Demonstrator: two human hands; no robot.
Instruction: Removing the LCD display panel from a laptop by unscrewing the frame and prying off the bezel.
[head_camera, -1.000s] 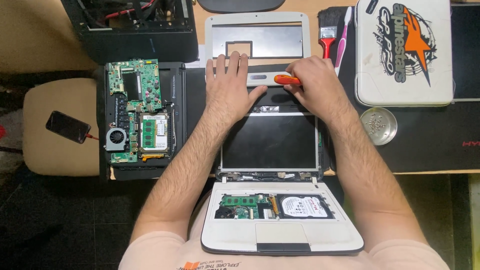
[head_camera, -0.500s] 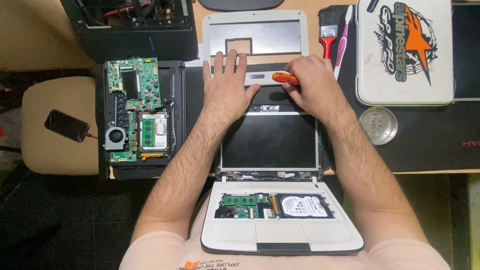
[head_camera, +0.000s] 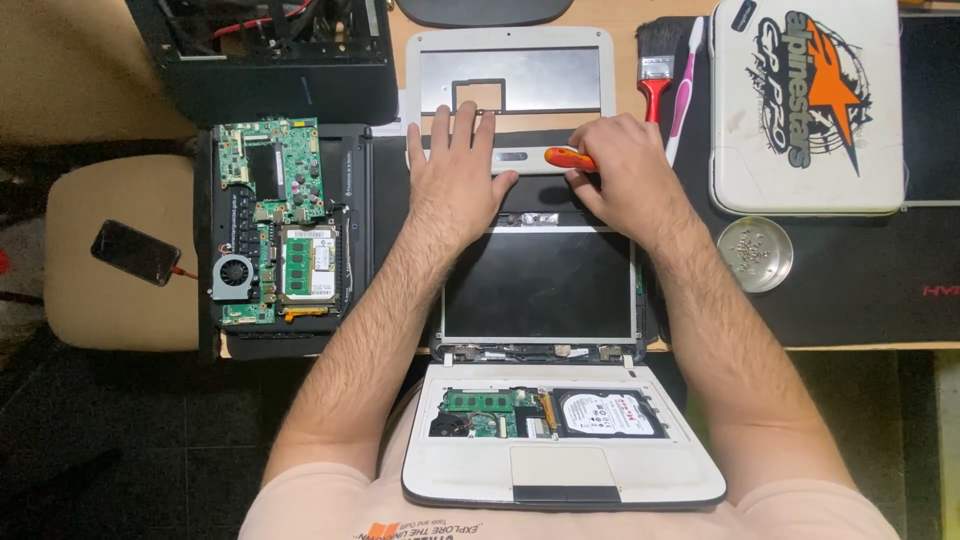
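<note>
A green motherboard (head_camera: 278, 232) lies far left. The left hand (head_camera: 455, 175) presses flat, fingers spread, on the white screen bezel (head_camera: 505, 95), gripping nothing. Beside it, the right hand (head_camera: 620, 170) curls closed around an orange-handled screwdriver (head_camera: 566, 158) above the bare laptop screen (head_camera: 540, 285).

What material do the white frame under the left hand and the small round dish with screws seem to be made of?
The white rectangular bezel frame under the left hand looks like matte moulded plastic: even colour, rounded corners, no glare. The small round silver dish holding screws looks like metal, probably steel or aluminium, judging by its grey sheen and thin bright rim.
</note>
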